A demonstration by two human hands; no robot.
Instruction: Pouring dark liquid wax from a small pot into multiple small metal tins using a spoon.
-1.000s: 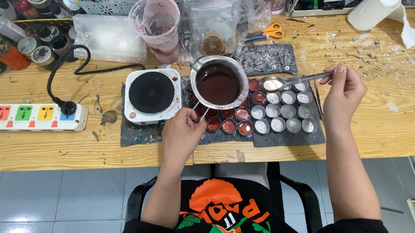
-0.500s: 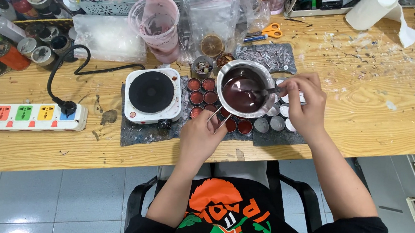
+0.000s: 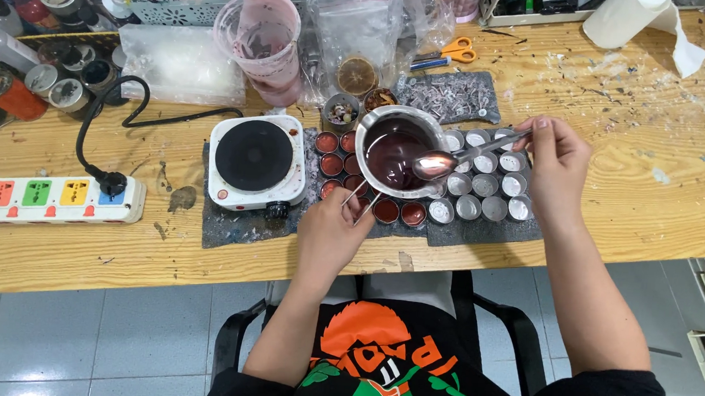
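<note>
The pot (image 3: 396, 149) is shiny metal, and the dark red liquid in it has a glossy skin. The spoon (image 3: 456, 158) is polished metal too, bright at the bowl. The small cups (image 3: 488, 183) toward the tabletop's near edge are dull silvery metal; those already filled show a smooth red surface. Under them lies a grey mat (image 3: 484, 232), matt and cloth-like. The hotplate (image 3: 255, 161) has a glossy white casing and a matt black disc. The tabletop (image 3: 662, 206) is pale wood, rough and stained with white flecks. At the far edge stand a cloudy plastic jug (image 3: 262, 44) and crinkled clear plastic bags (image 3: 366, 23).
</note>
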